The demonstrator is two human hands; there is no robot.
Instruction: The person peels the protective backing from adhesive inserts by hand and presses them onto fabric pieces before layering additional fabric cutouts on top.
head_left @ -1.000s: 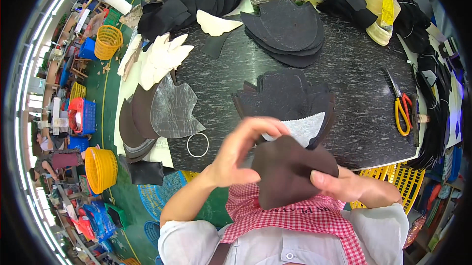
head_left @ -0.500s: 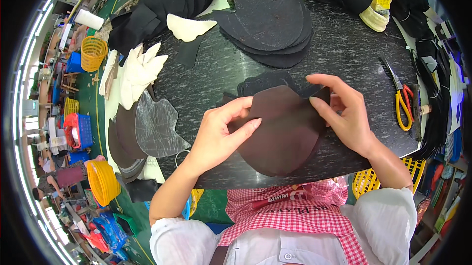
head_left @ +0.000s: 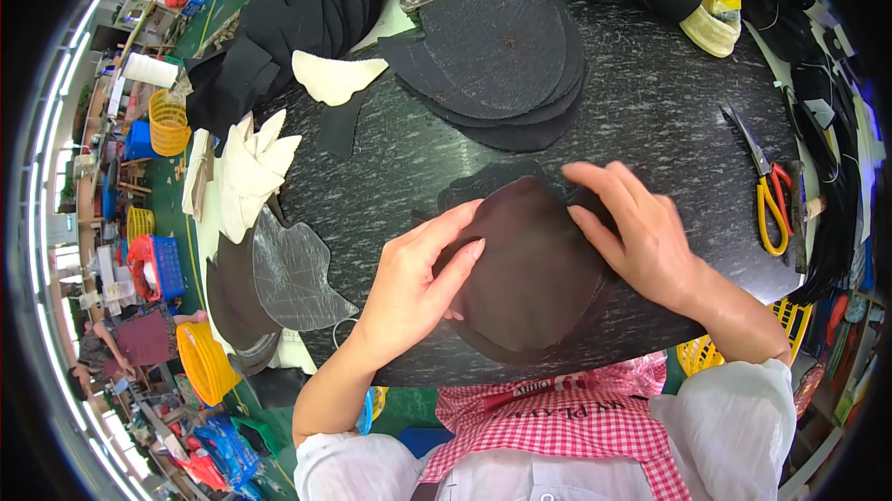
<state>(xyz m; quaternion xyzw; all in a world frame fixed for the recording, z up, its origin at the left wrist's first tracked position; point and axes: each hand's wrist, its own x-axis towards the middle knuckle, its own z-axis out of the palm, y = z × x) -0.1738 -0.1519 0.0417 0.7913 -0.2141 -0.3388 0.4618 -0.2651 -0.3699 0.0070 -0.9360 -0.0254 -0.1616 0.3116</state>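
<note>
Over the near middle of the table I hold a dark brown, rounded leather-like piece (head_left: pixel 531 269). My left hand (head_left: pixel 409 269) pinches its left edge, thumb on top and the other fingers behind. My right hand (head_left: pixel 636 241) grips the upper right edge, its thumb on the near face and its fingers curled over the far side, slightly blurred. Just beyond lie small black pieces (head_left: pixel 488 183), partly hidden by the brown one. Farther back is a stack of large black cut pieces (head_left: pixel 483 50).
On the left lie white pieces (head_left: pixel 251 171), brown pieces (head_left: pixel 240 292) and a grey shiny piece (head_left: pixel 290 273). A fan of black pieces (head_left: pixel 311 8) is at the back left. Red-and-yellow-handled scissors (head_left: pixel 767 185) rest on the right, near bundled black strips (head_left: pixel 827 176).
The brown piece has turned and tilted slightly between my hands, its top edge now less notched in view. My right fingers have shifted along its edge. The whole view has moved a little.
</note>
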